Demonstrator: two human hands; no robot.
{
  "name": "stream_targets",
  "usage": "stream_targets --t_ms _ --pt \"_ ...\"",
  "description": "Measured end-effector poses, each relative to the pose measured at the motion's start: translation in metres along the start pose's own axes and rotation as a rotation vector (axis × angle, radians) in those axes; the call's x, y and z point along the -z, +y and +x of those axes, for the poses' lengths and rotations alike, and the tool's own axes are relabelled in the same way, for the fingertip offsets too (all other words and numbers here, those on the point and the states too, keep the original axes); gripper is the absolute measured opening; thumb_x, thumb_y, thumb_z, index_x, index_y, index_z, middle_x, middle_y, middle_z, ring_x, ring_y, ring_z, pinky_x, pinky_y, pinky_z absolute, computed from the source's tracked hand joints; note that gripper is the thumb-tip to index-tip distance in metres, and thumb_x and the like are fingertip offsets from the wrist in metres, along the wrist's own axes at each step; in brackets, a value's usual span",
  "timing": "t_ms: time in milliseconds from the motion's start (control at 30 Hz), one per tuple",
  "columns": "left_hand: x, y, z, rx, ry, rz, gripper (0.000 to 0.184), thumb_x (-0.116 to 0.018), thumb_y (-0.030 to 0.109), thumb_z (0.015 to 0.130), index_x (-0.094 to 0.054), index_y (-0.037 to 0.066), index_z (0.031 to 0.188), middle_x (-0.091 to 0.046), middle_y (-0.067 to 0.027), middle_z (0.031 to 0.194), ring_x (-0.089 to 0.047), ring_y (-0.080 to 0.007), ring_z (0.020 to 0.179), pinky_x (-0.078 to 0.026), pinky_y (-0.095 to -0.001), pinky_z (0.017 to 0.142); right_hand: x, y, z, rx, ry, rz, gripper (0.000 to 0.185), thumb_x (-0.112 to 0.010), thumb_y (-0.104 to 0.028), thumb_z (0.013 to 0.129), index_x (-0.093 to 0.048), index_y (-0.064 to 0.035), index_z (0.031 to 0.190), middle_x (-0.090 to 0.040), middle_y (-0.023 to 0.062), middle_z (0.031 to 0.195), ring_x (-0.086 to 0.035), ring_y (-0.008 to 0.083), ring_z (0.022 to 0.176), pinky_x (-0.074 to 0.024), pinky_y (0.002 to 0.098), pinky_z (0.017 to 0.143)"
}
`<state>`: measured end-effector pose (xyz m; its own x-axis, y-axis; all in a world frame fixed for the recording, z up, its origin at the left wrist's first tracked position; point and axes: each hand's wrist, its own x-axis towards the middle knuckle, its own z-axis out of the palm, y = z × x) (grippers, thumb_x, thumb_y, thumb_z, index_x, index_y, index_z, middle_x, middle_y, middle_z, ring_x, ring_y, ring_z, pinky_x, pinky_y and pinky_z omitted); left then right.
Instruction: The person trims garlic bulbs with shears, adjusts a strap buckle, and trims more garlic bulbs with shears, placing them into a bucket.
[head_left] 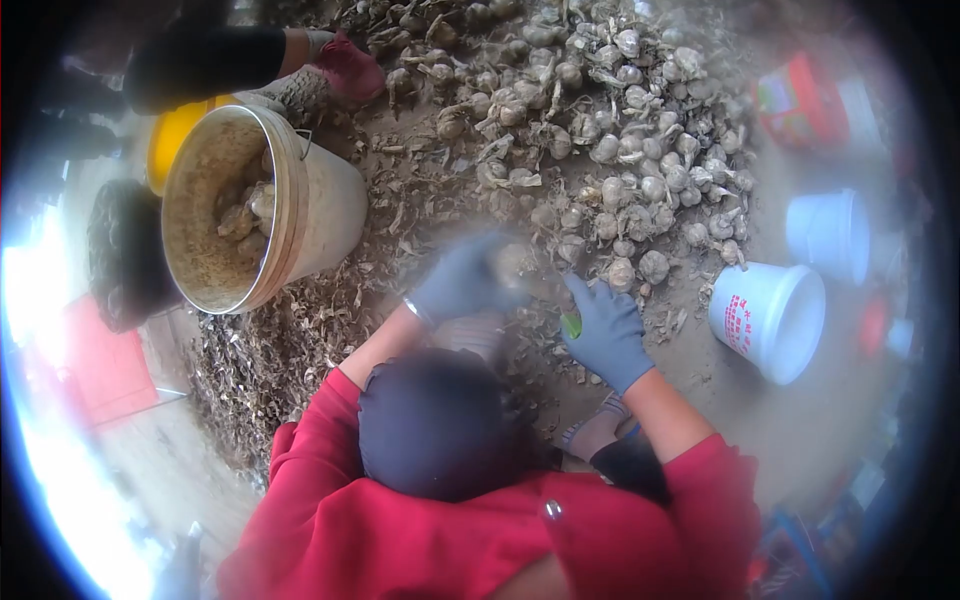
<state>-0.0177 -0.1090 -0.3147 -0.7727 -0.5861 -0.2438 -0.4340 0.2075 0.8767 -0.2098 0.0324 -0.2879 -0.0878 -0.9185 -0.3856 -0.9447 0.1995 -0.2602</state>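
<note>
My left hand (458, 280), in a grey glove, is blurred by motion. Its fingers are closed on a garlic bulb (515, 262), also smeared. To its right, my right hand (612, 335) wears a matching glove and is wrapped round a small tool with a green handle (571, 325). The tool's working end cannot be made out. Just beyond both hands, a wide heap of garlic bulbs (655, 185) with dry stalks covers the ground.
A large dirty white bucket (325, 205) stands at the left with several bulbs inside. At the right are a white bucket with red lettering (745, 318) and a pale blue bucket (828, 235). Dry husks (270, 370) litter the ground. Another person's leg (215, 68) reaches in from upper left.
</note>
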Motion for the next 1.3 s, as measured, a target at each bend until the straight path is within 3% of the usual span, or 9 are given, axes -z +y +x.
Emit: stream_targets --t_ms 367,467,600,733,833,1033,1100,1133,1300 --pt "0.004 -0.006 0.0 0.128 -0.217 -0.732 0.076 -0.085 0.03 0.07 -0.049 0.001 0.13 -0.06 -0.0051 0.115 -0.058 -0.0141 0.104 -0.047 -0.0294 0.093 -0.02 0.02 -0.011 0.127 0.193 0.271 0.043 -0.063 -0.02 0.082 -0.053 -0.0126 0.123 -0.063 0.0181 0.08 -0.064 0.037 0.068 -0.0516 0.0442 0.061" --pt "0.001 -0.008 0.001 0.056 -0.146 -0.815 0.08 -0.085 0.024 0.069 -0.044 0.002 0.134 -0.059 -0.0062 0.117 -0.058 -0.0153 0.104 -0.047 -0.0292 0.092 -0.024 0.006 -0.012 -0.262 0.164 0.735 0.044 -0.064 -0.021 0.084 -0.055 -0.0103 0.126 -0.064 0.0141 0.081 -0.065 0.0286 0.07 -0.0517 0.0363 0.065" --pt "-0.004 -0.024 0.003 -0.034 0.009 -1.268 0.077 -0.075 0.005 0.073 -0.037 0.002 0.14 -0.06 -0.0101 0.121 -0.062 -0.0191 0.103 -0.051 -0.0283 0.088 -0.04 0.004 -0.026 -0.355 -0.037 1.191 0.056 -0.069 -0.031 0.084 -0.053 -0.0038 0.13 -0.063 0.0051 0.093 -0.057 0.0118 0.082 -0.0484 0.0283 0.076" --pt "-0.011 -0.029 -0.015 -0.145 0.354 -0.538 0.077 -0.066 -0.005 0.073 -0.035 0.008 0.143 -0.052 -0.011 0.135 -0.061 -0.0176 0.099 -0.051 -0.0268 0.083 -0.044 -0.015 -0.031 -0.326 -0.249 1.134 0.057 -0.07 -0.031 0.083 -0.053 -0.0011 0.128 -0.065 0.008 0.095 -0.06 0.0136 0.084 -0.0496 0.0295 0.078" --pt "-0.008 -0.02 -0.017 0.11 0.202 -1.813 0.075 -0.06 -0.005 0.077 -0.036 0.015 0.145 -0.044 -0.0127 0.143 -0.061 -0.0182 0.092 -0.051 -0.0247 0.077 -0.041 -0.034 -0.022 -0.253 -0.212 1.215 0.057 -0.071 -0.031 0.083 -0.053 -0.0011 0.128 -0.067 0.0088 0.094 -0.062 0.0152 0.085 -0.0501 0.0307 0.079" --pt "-0.01 -0.026 -0.02 0.09 0.1 -1.489 0.073 -0.064 0.017 0.083 -0.029 0.015 0.146 -0.047 -0.0132 0.135 -0.056 -0.0251 0.106 -0.052 -0.0346 0.078 -0.049 -0.051 -0.002 -0.253 -0.075 0.998 0.048 -0.067 -0.031 0.083 -0.056 -0.0113 0.126 -0.067 0.0151 0.101 -0.067 0.029 0.087 -0.0522 0.0368 0.078" --pt "-0.005 -0.011 -0.02 0.184 0.149 -1.553 0.074 -0.065 0.02 0.084 -0.026 0.013 0.147 -0.051 -0.0101 0.125 -0.057 -0.0237 0.1 -0.051 -0.0352 0.078 -0.042 -0.052 -0.002 -0.226 0.078 0.734 0.048 -0.065 -0.031 0.083 -0.055 -0.0137 0.126 -0.066 0.016 0.101 -0.066 0.0331 0.088 -0.0522 0.0398 0.078" --pt "-0.001 -0.006 -0.017 0.304 0.187 -1.25 0.075 -0.064 0.023 0.084 -0.025 0.012 0.147 -0.052 -0.0057 0.11 -0.055 -0.02 0.093 -0.049 -0.0337 0.078 -0.04 -0.052 -0.002 -0.209 0.154 0.603 0.047 -0.063 -0.031 0.083 -0.055 -0.0149 0.126 -0.066 0.0164 0.101 -0.065 0.0351 0.088 -0.0521 0.0413 0.078" --pt "0.008 0.0 -0.024 0.278 0.026 -1.089 0.076 -0.066 0.034 0.082 -0.031 0.006 0.144 -0.055 -0.0078 0.107 -0.056 -0.0168 0.086 -0.05 -0.0305 0.07 -0.035 -0.041 -0.002 -0.047 0.201 0.519 0.052 -0.064 -0.03 0.081 -0.052 -0.0147 0.129 -0.065 0.0156 0.097 -0.065 0.0353 0.087 -0.0517 0.0439 0.076"
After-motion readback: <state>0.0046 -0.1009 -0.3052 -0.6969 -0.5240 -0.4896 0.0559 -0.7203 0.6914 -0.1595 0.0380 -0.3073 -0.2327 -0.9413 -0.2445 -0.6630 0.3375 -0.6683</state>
